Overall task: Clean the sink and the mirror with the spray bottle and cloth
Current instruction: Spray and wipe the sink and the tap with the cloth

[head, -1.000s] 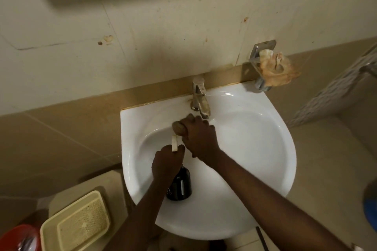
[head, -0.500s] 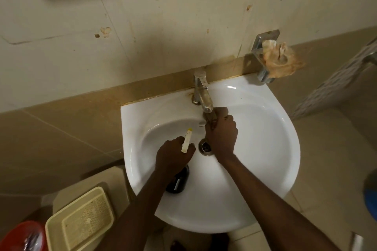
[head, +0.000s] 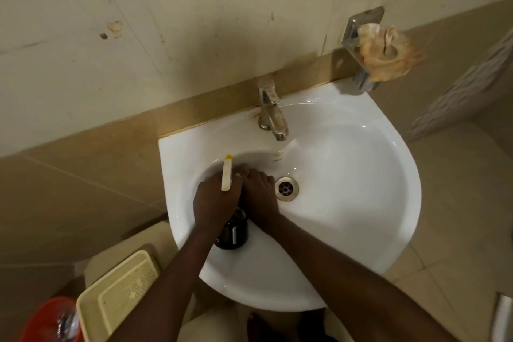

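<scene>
Left hand (head: 215,198): fingers curled round dark bottle (head: 231,233), over sink (head: 361,175) bowl | Right hand (head: 259,196): left of drain (head: 286,188), finger state cannot tell | Cloth: not discernible

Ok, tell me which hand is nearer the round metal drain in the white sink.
Right. The right hand lies just left of the round metal drain, almost touching; the left hand, gripping the dark spray bottle, is farther left.
</scene>
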